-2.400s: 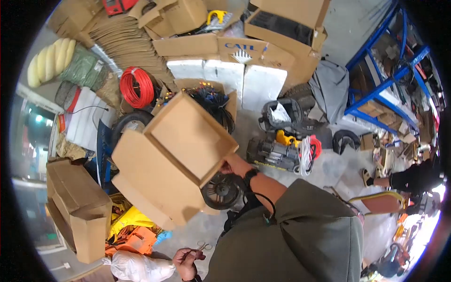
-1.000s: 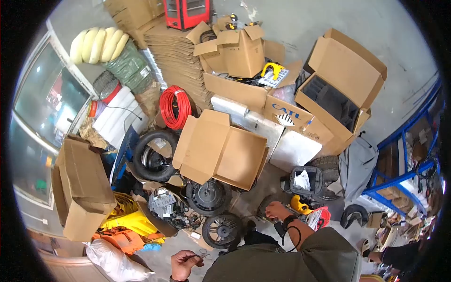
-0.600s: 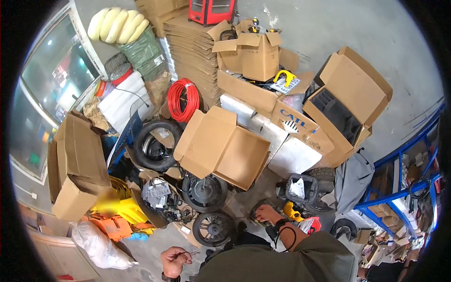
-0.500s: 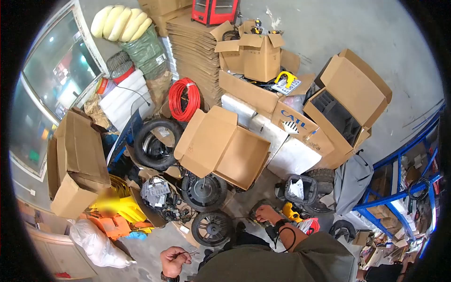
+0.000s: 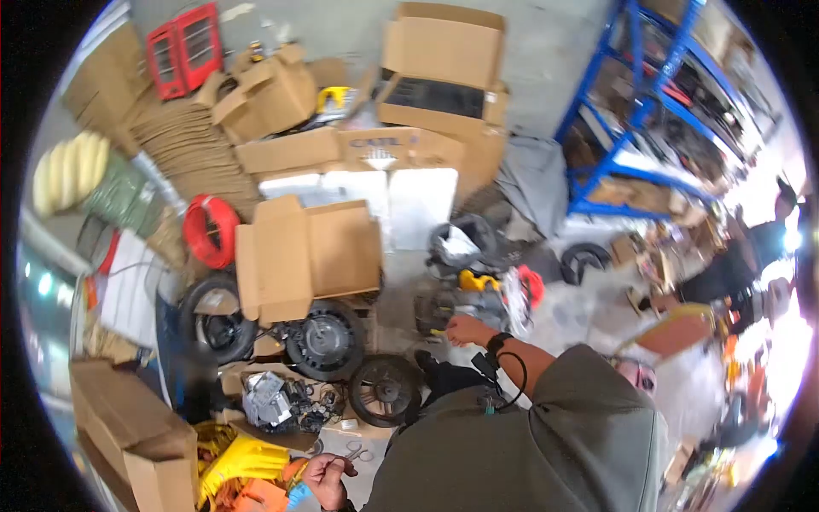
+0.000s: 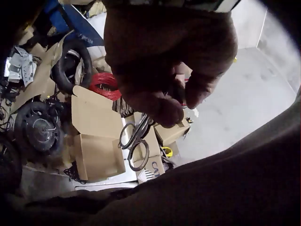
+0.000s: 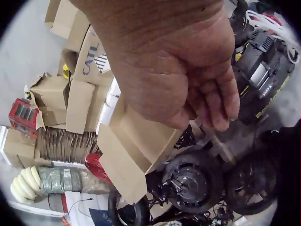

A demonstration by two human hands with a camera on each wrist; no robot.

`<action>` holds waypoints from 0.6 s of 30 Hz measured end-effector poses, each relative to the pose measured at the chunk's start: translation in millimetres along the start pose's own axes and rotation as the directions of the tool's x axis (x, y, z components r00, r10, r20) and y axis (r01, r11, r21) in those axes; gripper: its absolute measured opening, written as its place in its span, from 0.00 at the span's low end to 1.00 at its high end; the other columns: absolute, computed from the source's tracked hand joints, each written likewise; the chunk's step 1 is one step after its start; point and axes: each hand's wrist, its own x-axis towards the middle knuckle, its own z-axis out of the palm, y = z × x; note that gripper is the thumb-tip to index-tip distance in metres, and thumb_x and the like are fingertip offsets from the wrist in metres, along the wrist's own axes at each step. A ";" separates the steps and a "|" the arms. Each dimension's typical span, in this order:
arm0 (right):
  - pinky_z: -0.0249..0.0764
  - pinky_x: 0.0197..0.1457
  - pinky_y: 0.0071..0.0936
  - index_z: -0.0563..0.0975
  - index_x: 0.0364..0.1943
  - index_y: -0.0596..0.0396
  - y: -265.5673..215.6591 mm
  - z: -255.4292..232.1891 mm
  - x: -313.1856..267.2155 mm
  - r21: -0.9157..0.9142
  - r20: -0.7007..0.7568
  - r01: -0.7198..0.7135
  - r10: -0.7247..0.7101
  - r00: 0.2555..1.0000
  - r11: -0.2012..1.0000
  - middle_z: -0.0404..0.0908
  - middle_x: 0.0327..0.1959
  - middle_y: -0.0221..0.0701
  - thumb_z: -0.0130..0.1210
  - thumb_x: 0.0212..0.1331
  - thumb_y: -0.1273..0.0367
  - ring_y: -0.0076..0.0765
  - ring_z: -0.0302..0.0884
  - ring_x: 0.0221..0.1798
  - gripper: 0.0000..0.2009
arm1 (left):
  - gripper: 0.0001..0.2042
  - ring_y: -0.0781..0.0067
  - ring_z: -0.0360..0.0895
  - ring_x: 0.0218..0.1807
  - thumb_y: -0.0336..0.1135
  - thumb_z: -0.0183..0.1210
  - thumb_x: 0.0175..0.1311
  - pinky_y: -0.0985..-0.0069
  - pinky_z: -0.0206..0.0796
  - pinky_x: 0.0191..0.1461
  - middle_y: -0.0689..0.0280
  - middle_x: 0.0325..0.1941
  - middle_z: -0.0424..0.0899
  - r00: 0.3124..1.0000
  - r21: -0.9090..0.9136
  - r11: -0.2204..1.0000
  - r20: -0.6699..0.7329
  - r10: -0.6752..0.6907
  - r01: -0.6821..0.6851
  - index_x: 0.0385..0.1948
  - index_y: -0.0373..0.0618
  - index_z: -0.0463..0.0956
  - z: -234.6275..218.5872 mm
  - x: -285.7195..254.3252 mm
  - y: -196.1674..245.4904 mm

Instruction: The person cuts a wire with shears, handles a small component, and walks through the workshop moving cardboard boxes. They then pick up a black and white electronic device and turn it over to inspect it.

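Observation:
The left hand [image 5: 327, 480] pinches a pair of scissors [image 5: 359, 451] low in the head view. In the left wrist view the scissors' loop handles [image 6: 139, 155] stick out below the curled fingers of the left hand [image 6: 169, 61]. My right hand [image 5: 467, 331] hangs with loosely curled fingers in front of the body, nothing in it; the right wrist view shows the palm of the right hand [image 7: 178, 66] bare. The opened cardboard box [image 5: 345, 249] lies on top of the pile beyond the hands, its flap spread left, touched by neither hand.
Wheels [image 5: 384, 390] lie at the person's feet, beside a carton of metal parts [image 5: 267, 401]. A compressor-like machine [image 5: 435, 312] stands near the right hand. Blue shelving [image 5: 636, 128] is at upper right, a folding chair [image 5: 674, 334] at right, another person [image 5: 725, 273] beyond.
The right hand has let go of the opened box, which now rests on the pile. The head view has turned toward the shelving on the right. The left hand still pinches the scissors.

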 end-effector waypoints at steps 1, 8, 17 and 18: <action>0.80 0.30 0.31 0.80 0.37 0.64 12.3 6.2 -24.2 0.001 -0.027 -0.019 0.019 0.999 1.000 0.83 0.33 0.36 0.55 0.58 0.64 0.33 0.83 0.29 0.14 | 0.04 0.69 0.74 0.16 0.23 0.52 0.57 0.73 0.70 0.22 0.56 0.18 0.78 0.998 0.004 1.000 0.056 -0.029 0.029 0.24 0.34 0.74 -9.6 -4.6 -2.5; 0.78 0.23 0.30 0.80 0.30 0.66 107.1 30.5 -159.6 0.250 -0.171 -0.185 0.232 0.958 0.950 0.81 0.25 0.35 0.53 0.57 0.67 0.32 0.81 0.24 0.12 | 0.05 0.70 0.73 0.17 0.25 0.53 0.57 0.74 0.68 0.22 0.56 0.18 0.77 0.963 -0.009 0.999 0.268 -0.030 0.034 0.24 0.34 0.72 -12.7 -5.9 -2.5; 0.78 0.31 0.34 0.80 0.38 0.61 126.4 6.8 -201.3 0.170 -0.219 -0.109 0.146 0.965 0.979 0.83 0.30 0.39 0.54 0.57 0.64 0.35 0.83 0.29 0.14 | 0.04 0.70 0.74 0.17 0.23 0.54 0.57 0.75 0.69 0.23 0.57 0.17 0.77 0.935 0.159 0.985 0.354 0.012 -0.073 0.24 0.33 0.72 42.8 -14.7 11.6; 0.77 0.33 0.36 0.80 0.39 0.60 118.4 0.8 -199.7 0.086 -0.199 -0.064 0.080 0.977 0.994 0.84 0.31 0.40 0.54 0.58 0.63 0.36 0.82 0.29 0.14 | 0.03 0.70 0.75 0.18 0.21 0.53 0.57 0.75 0.70 0.23 0.57 0.17 0.77 0.921 0.123 0.990 0.389 0.016 -0.069 0.25 0.32 0.72 53.9 -16.8 5.4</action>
